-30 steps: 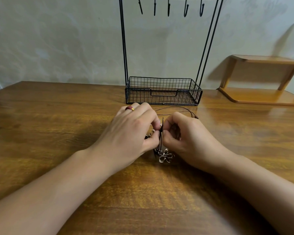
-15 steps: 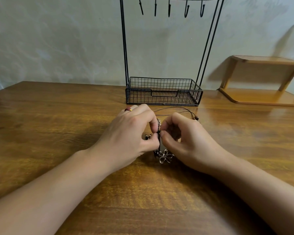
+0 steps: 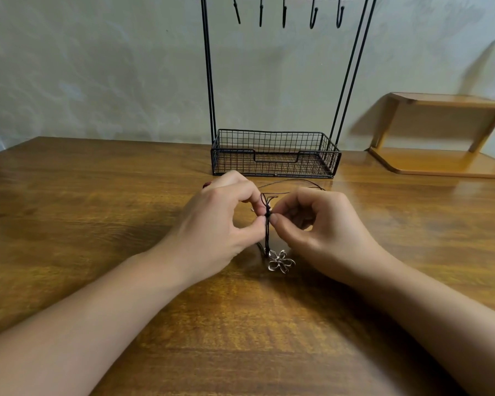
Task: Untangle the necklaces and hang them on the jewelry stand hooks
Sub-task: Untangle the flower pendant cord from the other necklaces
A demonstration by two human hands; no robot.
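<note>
The wooden table [image 3: 97, 224] is carrying the black wire jewelry stand [image 3: 275, 155], its hooks [image 3: 283, 15] hanging bare. In front of it, the left hand [image 3: 220, 227] and right hand [image 3: 323, 227] are each pinching the black necklace cords [image 3: 267, 230] at a knot between their grips. Below the grips, the flower pendant [image 3: 280, 261] is resting on the table.

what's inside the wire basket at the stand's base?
Nothing shows inside the wire basket: its mesh floor looks bare through the front wall. The near front edge is partly covered by the left hand, so a small item there can't be ruled out.
</note>
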